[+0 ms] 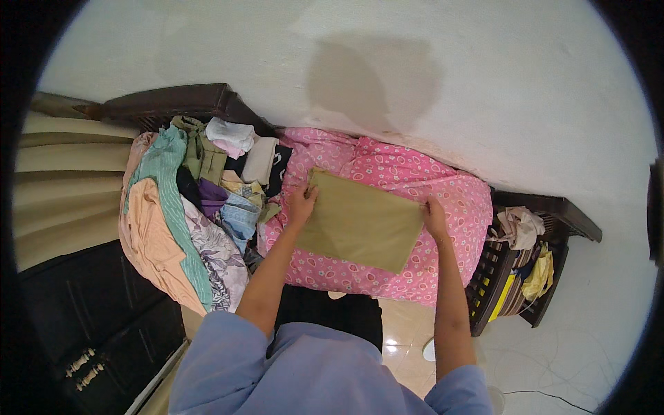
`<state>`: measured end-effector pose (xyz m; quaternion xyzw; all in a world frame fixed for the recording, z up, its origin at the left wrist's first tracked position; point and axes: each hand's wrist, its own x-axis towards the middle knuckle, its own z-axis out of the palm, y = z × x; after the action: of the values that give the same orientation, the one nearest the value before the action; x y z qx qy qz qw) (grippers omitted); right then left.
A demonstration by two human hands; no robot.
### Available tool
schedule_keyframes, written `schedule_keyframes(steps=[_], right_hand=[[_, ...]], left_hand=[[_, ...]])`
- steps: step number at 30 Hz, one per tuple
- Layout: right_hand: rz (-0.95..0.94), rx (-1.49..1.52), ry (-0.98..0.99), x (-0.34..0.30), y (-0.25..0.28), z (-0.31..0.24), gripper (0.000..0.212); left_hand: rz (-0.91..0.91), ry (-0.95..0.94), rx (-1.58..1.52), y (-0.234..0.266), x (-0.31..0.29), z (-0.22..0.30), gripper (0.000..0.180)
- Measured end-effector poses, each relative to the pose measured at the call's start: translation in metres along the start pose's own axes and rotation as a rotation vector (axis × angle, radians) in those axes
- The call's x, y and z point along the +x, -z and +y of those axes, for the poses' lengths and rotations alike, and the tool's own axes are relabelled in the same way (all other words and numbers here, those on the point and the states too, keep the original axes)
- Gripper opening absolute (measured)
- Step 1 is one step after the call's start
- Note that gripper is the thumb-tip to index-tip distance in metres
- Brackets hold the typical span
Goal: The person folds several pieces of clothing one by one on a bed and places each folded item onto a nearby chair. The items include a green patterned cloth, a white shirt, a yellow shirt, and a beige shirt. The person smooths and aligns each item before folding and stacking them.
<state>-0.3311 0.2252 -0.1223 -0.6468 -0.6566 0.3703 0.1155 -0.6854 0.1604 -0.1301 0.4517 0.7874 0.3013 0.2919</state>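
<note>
A flat, olive-green rectangle of folded cloth (363,221) is stretched between my two hands above a pink patterned bedspread (387,160). My left hand (302,206) grips its left edge near the far corner, fingers closed on the fabric. At the far right corner, my right hand (435,217) pinches the other side. The cloth tilts slightly, its right side lower in view. Whether it touches the bedspread beneath, I cannot tell.
A pile of mixed clothes lies at left, with a green striped garment (166,166) and a peach garment (155,225). Dark wooden bed ends (166,102) stand at both sides. Beyond is a pale wall (484,90); a black cabinet (90,325) is at lower left.
</note>
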Motion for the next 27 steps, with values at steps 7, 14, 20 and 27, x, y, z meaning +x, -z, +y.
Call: schedule_keyframes(steps=[7, 14, 20, 27], right_hand=[[0.474, 0.168, -0.208, -0.059, -0.046, -0.01, 0.019], [0.421, 0.291, -0.272, -0.071, -0.048, -0.012, 0.024], [0.563, 0.374, -0.334, -0.118, -0.081, -0.028, 0.027], [0.186, 0.903, -0.314, -0.134, -0.073, -0.011, 0.028]], left_hand=[[-0.102, -0.008, -0.224, -0.001, -0.002, -0.031, 0.034], [-0.225, 0.12, 0.144, 0.007, -0.033, -0.04, 0.036], [0.132, -0.257, 0.347, -0.027, -0.066, -0.004, 0.052], [-0.329, -0.377, 0.541, -0.046, -0.062, 0.035, 0.057]])
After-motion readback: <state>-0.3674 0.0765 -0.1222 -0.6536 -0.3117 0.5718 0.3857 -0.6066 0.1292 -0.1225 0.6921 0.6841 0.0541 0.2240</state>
